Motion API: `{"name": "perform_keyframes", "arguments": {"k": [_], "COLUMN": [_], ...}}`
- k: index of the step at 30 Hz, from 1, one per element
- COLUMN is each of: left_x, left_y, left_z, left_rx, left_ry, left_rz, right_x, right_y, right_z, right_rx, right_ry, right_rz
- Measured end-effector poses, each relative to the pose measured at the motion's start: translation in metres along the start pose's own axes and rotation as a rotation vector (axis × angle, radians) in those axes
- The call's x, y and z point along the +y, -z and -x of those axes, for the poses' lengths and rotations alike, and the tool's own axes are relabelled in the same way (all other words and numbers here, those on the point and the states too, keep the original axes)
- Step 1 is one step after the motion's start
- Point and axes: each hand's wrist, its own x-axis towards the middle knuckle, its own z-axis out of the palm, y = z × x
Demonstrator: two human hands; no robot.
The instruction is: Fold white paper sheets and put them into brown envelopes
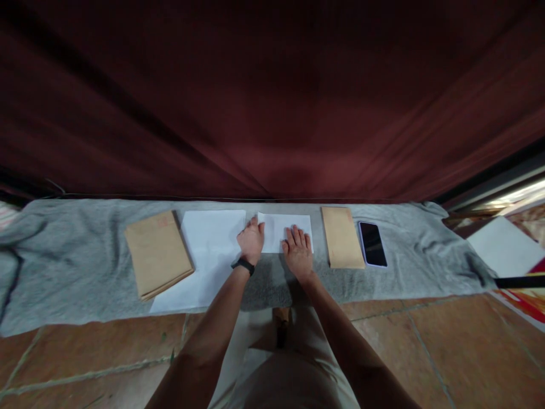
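A small folded white sheet (279,227) lies on the grey cloth (85,250) in front of me. My left hand (251,240), with a black band on its wrist, rests on the sheet's left edge, fingers together and curled slightly. My right hand (298,249) lies flat on the sheet's lower right part with fingers stretched out. A larger stack of white paper (204,255) sits just left of my left hand.
A pile of brown envelopes (156,253) lies at the left of the cloth, one brown envelope (342,236) at the right, with a dark phone (372,243) beside it. A dark red curtain (272,96) hangs behind. Tiled floor (426,341) lies in front; white paper (504,244) far right.
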Motion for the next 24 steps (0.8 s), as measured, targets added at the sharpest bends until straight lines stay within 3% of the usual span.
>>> {"name": "perform_keyframes", "arguments": {"k": [3, 5, 8, 9, 13, 24], "left_x": [0.003, 0.011, 0.029, 0.035, 0.043, 0.017], "left_y": [-0.001, -0.006, -0.019, -0.024, -0.038, -0.037], "left_z": [0.011, 0.023, 0.041, 0.046, 0.051, 0.05], "left_rx": [0.149, 0.207, 0.141, 0.111, 0.033, -0.025], "left_ry": [-0.057, -0.199, -0.531, -0.58, -0.551, -0.416], "left_rz": [0.027, 0.079, 0.203, 0.223, 0.224, 0.068], "right_x": [-0.001, 0.0, 0.001, 0.002, 0.004, 0.006], "right_y": [0.001, 0.002, 0.005, 0.005, 0.006, 0.0], "right_z": [0.0, 0.001, 0.002, 0.003, 0.003, 0.003], "right_rx": [-0.008, -0.012, -0.043, -0.057, -0.08, -0.007], "right_ry": [-0.002, -0.002, 0.038, 0.057, 0.068, -0.007], "right_rz": [-0.008, -0.006, 0.02, 0.032, 0.06, -0.013]}}
